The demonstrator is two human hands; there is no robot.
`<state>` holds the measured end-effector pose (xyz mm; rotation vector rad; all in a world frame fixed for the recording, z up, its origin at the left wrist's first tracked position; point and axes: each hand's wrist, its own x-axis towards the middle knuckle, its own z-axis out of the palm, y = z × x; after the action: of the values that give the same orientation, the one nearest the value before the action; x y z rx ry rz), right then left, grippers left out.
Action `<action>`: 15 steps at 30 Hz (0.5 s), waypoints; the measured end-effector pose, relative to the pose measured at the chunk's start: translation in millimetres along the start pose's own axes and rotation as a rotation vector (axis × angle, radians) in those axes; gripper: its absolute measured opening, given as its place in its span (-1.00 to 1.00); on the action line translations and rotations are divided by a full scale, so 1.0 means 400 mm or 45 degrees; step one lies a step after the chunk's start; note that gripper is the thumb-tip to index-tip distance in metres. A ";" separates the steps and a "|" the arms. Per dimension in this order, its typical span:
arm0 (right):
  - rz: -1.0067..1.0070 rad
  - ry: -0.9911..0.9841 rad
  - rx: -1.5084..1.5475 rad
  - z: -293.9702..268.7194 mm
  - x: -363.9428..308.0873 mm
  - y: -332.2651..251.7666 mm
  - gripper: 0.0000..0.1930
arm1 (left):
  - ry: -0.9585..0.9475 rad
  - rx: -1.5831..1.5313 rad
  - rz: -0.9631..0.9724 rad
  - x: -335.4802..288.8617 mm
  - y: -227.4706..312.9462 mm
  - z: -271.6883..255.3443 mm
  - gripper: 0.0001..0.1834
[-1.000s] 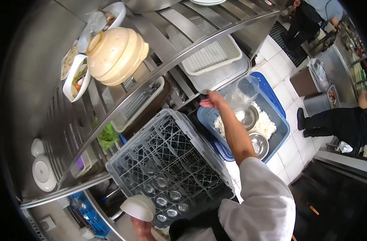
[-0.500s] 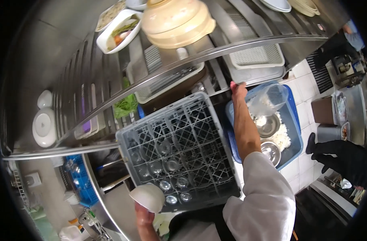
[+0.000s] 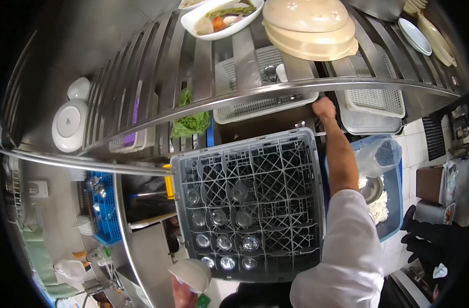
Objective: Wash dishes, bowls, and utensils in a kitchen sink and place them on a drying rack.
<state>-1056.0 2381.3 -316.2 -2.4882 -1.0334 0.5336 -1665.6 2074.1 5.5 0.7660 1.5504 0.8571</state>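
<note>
Your left hand (image 3: 180,293) grips a white bowl (image 3: 192,273) just below the grey dish rack (image 3: 250,205); your right hand (image 3: 324,108) grasps its far corner. You're likely loading; next, steady the rack and set the bowl in.

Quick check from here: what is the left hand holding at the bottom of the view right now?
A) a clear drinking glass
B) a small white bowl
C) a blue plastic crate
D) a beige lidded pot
B: the left hand grips a small white bowl just below the near-left corner of the grey plastic grid dish rack, while the right hand reaches up past the rack's far right corner.
</note>
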 end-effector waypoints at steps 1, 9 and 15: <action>0.009 -0.013 -0.019 -0.070 -0.041 0.079 -0.69 | -0.041 -0.017 -0.019 0.012 -0.004 -0.027 -0.58; 0.686 0.267 0.767 -0.089 -0.348 0.063 -0.69 | 0.006 -0.152 -0.084 0.120 -0.020 -0.040 -0.52; 0.670 -0.843 1.183 -0.104 -0.287 0.193 -0.66 | -0.017 -0.090 0.008 0.135 -0.064 -0.088 -0.51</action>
<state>-1066.2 2238.8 -296.3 -1.6959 -0.1477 1.6257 -1708.5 2102.6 -41.2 0.7244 1.4982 0.9051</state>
